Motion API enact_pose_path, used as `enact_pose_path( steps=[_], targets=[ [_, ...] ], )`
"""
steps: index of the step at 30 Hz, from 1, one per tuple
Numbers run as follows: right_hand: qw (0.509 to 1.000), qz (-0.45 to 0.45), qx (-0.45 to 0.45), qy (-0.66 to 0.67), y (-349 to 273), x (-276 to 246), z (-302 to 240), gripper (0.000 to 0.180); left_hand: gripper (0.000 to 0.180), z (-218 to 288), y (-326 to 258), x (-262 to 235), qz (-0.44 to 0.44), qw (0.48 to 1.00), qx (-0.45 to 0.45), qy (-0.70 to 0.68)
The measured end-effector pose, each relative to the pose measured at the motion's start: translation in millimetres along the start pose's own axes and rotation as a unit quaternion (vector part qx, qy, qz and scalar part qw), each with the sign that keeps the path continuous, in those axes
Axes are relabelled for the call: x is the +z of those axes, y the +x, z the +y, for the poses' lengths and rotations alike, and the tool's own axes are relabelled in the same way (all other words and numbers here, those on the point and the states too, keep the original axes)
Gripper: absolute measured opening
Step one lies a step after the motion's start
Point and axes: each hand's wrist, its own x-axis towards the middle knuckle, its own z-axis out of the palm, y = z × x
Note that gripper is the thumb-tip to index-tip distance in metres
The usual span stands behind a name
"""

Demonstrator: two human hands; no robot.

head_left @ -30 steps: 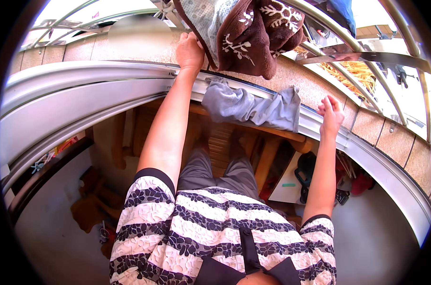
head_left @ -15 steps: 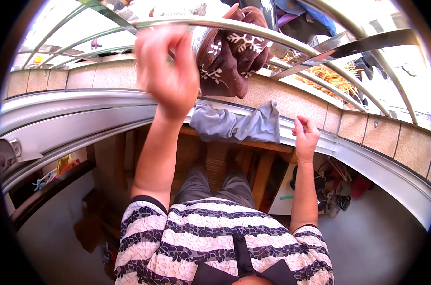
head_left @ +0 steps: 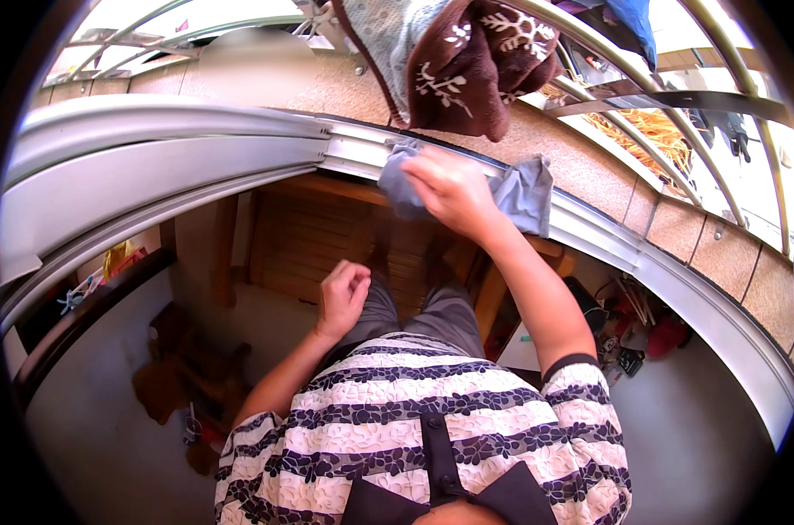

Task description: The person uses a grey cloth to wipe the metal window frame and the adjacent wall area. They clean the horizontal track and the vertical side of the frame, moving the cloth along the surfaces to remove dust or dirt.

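A grey-blue cloth (head_left: 526, 198) lies draped over the white window track, its right end hanging over the inner edge. My right hand (head_left: 452, 194) is on the cloth's left part, fingers closed on the fabric and hiding some of it. My left hand (head_left: 341, 299) hovers above my lap, its fingers curled and nothing visible in them. Just beyond the cloth, a brown fleece blanket (head_left: 467, 83) with white leaf and snowflake patterns hangs over the metal railing, its pale blue side partly turned out.
Metal bars (head_left: 607, 52) run outside above the tiled ledge (head_left: 580, 166). A silver sliding window frame (head_left: 169, 171) stretches across the left. Below the sill is a wooden slatted bench (head_left: 309, 241). Straw (head_left: 646, 136) and a blue item (head_left: 629, 26) show beyond the bars.
My left hand has come down from beside the railing to above my lap. My right hand has moved left onto the cloth. The view has shifted a little.
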Motion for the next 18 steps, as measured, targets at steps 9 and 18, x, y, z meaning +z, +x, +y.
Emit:
enact_pose_path(
  steps=[9,18],
  targets=[
    [0.931,-0.235,-0.107,-0.258,78.4,93.3,37.3,0.014,0.008,-26.3,-9.1,-19.3,0.031,0.999,-0.031,-0.028],
    [0.911,-0.288,-0.168,-0.241,93.2,86.8,52.5,0.021,0.010,-47.7,-19.1,-33.4,0.004,0.998,-0.059,-0.036]
  ],
)
